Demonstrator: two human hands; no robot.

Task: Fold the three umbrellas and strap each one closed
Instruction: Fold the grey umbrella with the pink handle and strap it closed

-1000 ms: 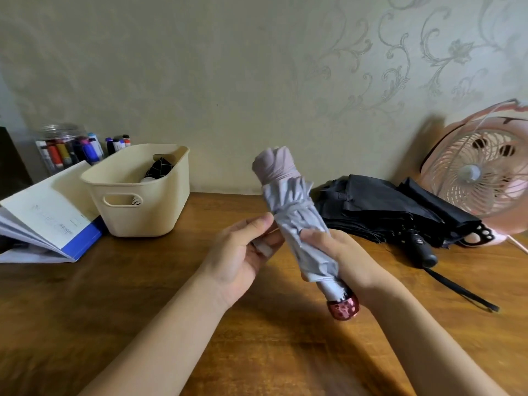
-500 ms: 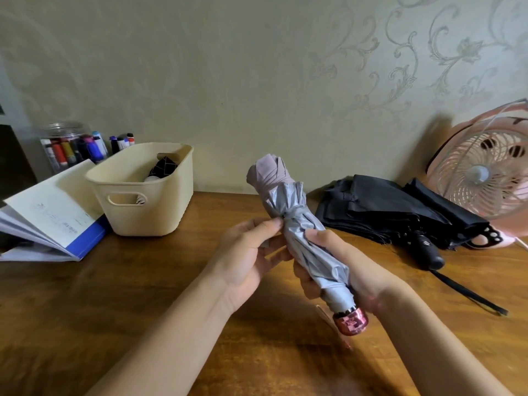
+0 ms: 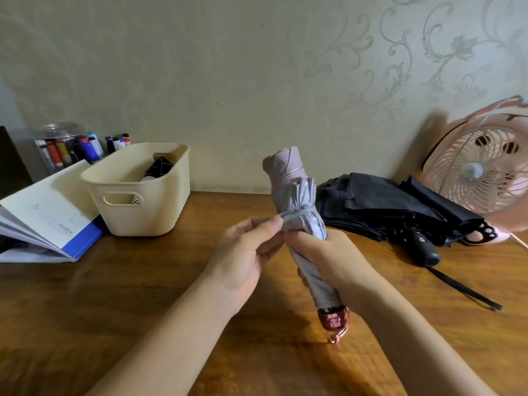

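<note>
A folded grey and pale pink umbrella with a shiny red handle stands nearly upright above the wooden table. My right hand grips its lower body. My left hand pinches the end of the umbrella's strap, which runs around the rolled canopy. A black umbrella lies loosely collapsed on the table at the right, its handle toward me and its black strap trailing. A third, dark patterned umbrella sits in the cream basket.
The cream plastic basket stands at the back left, next to an open book and a jar of markers. A pink desk fan stands at the back right. The wall runs along the table's far edge.
The umbrella has turned from tilted to nearly upright. My left hand moved from beside the canopy to pinching the strap end, which is now drawn around the canopy.
</note>
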